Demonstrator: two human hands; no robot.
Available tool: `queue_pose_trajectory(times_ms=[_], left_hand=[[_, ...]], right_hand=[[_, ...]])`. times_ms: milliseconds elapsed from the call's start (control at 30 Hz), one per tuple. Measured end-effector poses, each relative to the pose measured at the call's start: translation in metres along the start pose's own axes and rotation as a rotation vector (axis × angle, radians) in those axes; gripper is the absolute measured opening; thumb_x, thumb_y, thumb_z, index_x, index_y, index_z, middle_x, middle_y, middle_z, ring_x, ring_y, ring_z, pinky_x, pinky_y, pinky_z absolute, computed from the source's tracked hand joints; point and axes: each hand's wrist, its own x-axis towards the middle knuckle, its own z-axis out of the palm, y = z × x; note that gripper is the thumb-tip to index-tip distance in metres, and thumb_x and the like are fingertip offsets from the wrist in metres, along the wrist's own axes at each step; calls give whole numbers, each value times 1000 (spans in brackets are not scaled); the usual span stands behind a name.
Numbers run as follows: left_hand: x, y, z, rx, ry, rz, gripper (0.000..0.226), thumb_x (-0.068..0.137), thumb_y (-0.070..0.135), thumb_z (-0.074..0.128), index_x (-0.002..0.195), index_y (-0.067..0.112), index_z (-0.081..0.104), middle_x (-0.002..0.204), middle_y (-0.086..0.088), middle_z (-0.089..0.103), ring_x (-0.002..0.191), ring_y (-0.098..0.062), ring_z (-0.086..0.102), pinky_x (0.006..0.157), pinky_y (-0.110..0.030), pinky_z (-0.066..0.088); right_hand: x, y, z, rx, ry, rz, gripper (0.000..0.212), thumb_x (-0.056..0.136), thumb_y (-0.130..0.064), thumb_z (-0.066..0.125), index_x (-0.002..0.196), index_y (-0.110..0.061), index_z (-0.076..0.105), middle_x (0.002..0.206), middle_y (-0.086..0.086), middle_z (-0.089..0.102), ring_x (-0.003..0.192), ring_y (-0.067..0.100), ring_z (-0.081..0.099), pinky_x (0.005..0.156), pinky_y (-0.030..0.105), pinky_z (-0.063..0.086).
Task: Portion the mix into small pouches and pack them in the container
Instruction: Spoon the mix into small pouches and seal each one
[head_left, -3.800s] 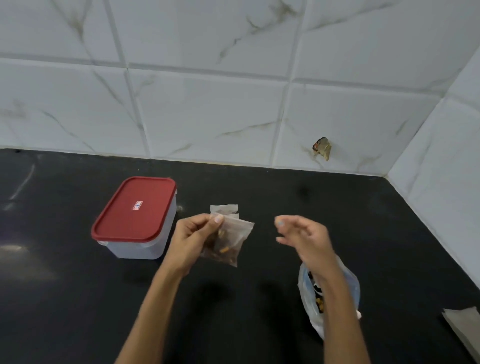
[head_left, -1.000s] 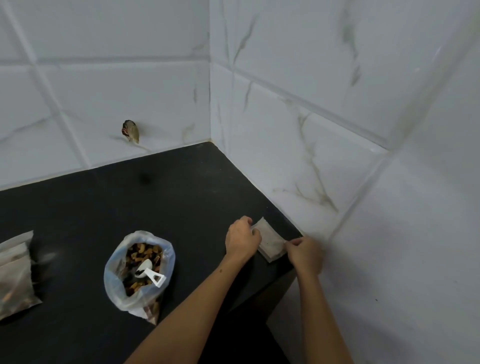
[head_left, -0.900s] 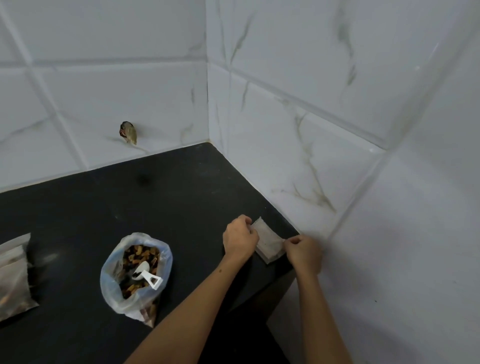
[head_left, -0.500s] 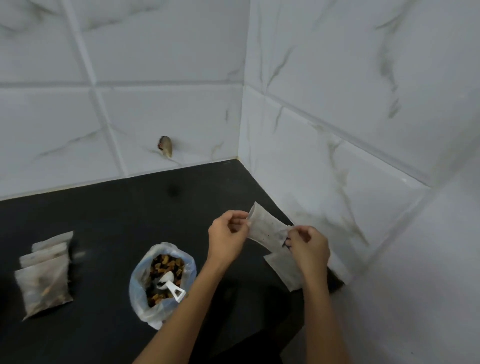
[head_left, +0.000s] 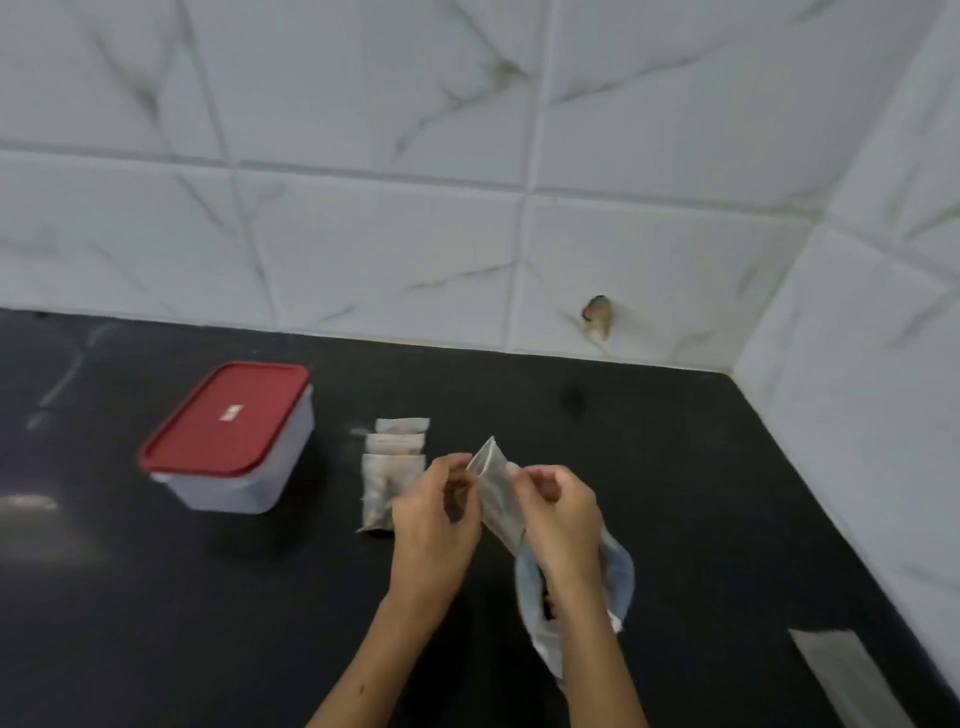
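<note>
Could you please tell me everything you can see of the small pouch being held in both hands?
The small pouch is a flat, translucent, whitish plastic bag that looks empty, though the frame is slightly blurred. It is held above the black counter, tilted, with one corner pointing up. The left hand pinches one edge and the right hand pinches the other, as if to part its mouth. Its lower end hangs just over the open bag of mix.

Two bare forearms are seen, with no sleeve, watch or ring worn on either. A small dark mark is visible on the left forearm. The left hand (head_left: 434, 525) and right hand (head_left: 563, 514) are ungloved.
</note>
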Motion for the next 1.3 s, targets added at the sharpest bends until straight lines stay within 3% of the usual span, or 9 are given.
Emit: queue_pose_trajectory(times_ms=[100,267,367,500,633,867,967,1100,1300], left_hand=[[5,-16,-18,88,-32,46,44,81,4,72,120,16,56,91,11,67,83,9,63,72,-1,45],[8,-30,-37,29,-9,178,61,77,15,74,115,42,34,102,10,65,87,4,66,74,-13,54],[14,-36,-44,35,-33,273,66,68,30,77,123,26,40,119,4,54,105,-10,61,83,-23,54],[27,-51,-46,266,-236,282,107,61,58,74,145,15,23,147,0,38,134,-16,39,110,-34,33],[32,-56,-37,304,-265,267,97,65,48,75,143,17,26,138,-2,49,127,-16,47,108,-36,33],[34,-59,-21,237,-219,307,78,62,22,82,129,24,42,108,2,55,98,-3,48,84,-21,38],[33,-56,-15,227,-206,321,63,68,28,71,125,24,45,105,4,54,92,3,44,80,-16,37],[27,-51,-8,194,-203,328,60,67,34,61,124,21,47,109,7,57,100,1,47,91,-18,36],[20,-43,5,81,-197,219,56,65,40,59,117,17,53,108,10,61,95,1,51,89,-18,40]], right_hand=[[-1,-12,38,99,-186,116,8,87,-25,66,85,-18,70,81,0,73,80,13,70,80,37,58],[0,-21,59,125,-179,134,15,87,-8,62,81,-15,73,78,3,74,79,18,71,80,40,58],[-1,-26,55,115,-176,130,13,88,-8,62,81,-15,71,76,5,71,76,16,68,72,31,57],[-6,-34,49,144,-287,142,13,84,-1,65,88,-13,67,73,5,71,67,15,66,59,27,55],[-7,-32,44,59,-327,40,17,80,6,63,85,-11,62,72,6,69,66,17,64,58,25,53],[-8,-32,32,-553,-222,-302,33,91,-2,49,67,-21,61,85,-9,58,78,3,55,60,11,41],[-6,-33,29,-555,-274,-280,35,94,-2,46,66,-19,59,106,-11,45,88,-2,47,64,5,36],[-7,-34,27,-521,-363,-283,32,96,-1,44,102,-17,70,127,-11,41,109,1,39,76,4,31],[-12,-39,12,-565,-454,-212,27,94,1,45,85,-8,69,148,-6,31,127,10,38,88,18,39]])
